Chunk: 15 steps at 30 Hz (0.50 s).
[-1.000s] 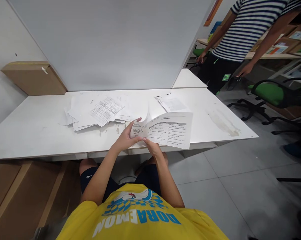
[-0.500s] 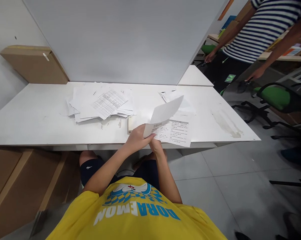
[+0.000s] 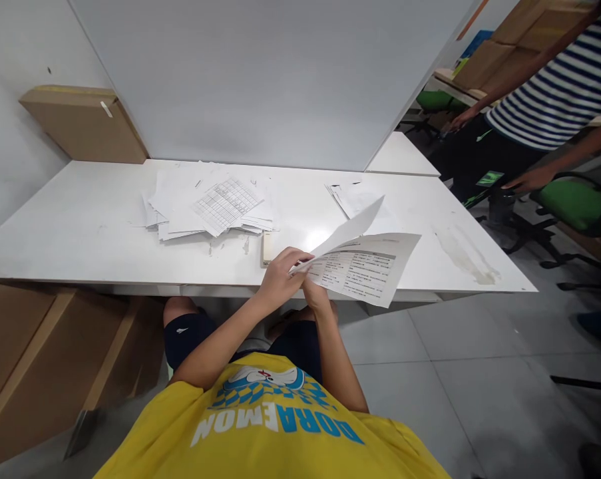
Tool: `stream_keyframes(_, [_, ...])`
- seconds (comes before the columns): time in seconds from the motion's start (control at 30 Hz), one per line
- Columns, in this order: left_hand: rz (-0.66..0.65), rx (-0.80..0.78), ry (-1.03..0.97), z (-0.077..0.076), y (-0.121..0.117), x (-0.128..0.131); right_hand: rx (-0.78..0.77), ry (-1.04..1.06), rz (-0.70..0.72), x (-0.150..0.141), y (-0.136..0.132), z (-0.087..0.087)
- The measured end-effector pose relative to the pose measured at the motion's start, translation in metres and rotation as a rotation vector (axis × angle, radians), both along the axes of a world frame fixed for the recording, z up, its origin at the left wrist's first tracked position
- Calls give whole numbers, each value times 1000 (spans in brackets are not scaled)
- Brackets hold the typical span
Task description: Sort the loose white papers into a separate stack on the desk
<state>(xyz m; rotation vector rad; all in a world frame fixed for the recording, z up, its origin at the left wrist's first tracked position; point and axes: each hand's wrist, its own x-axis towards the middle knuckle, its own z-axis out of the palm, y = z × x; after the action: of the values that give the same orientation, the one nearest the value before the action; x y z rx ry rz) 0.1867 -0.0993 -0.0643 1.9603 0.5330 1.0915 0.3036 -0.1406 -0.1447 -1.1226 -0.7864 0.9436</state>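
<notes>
Two printed paper sheets (image 3: 365, 266), joined or overlapped at their left edge, are held over the front edge of the white table (image 3: 100, 246). My left hand (image 3: 283, 271) pinches that left edge from above. From below, my right hand (image 3: 315, 293) grips the same edge, its fingers partly hidden by the paper. The upper sheet lifts away from the lower one, whose printed table faces up. A messy pile of papers (image 3: 220, 206) lies to the left, beyond my hands. Just left of the held sheets sits a small beige block-like object (image 3: 266, 249).
More loose papers (image 3: 347, 196) lie behind the held sheets. A cardboard box (image 3: 85, 126) leans at the back left, and a white panel (image 3: 270, 80) rises behind the table. A person in a striped shirt (image 3: 560, 86) stands at the right, near a green chair (image 3: 570, 203).
The lower sheet has swung up and right, its far end now raised and curved. Both hands still hold the left edge. The person at the right appears farther right as the view shifts.
</notes>
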Motion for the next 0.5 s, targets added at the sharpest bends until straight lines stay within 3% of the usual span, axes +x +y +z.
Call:
stream_keyframes(0.17, [97, -113, -6, -2, 4, -9, 120, 75, -225, 11, -7, 3])
stream_keyframes(0.37, [-6, -246, 60, -2, 14, -21, 187, -114, -495, 87, -19, 7])
stream_keyframes(0.5, [-77, -228, 79, -7, 17, -13, 141, -236, -488, 123, -26, 11])
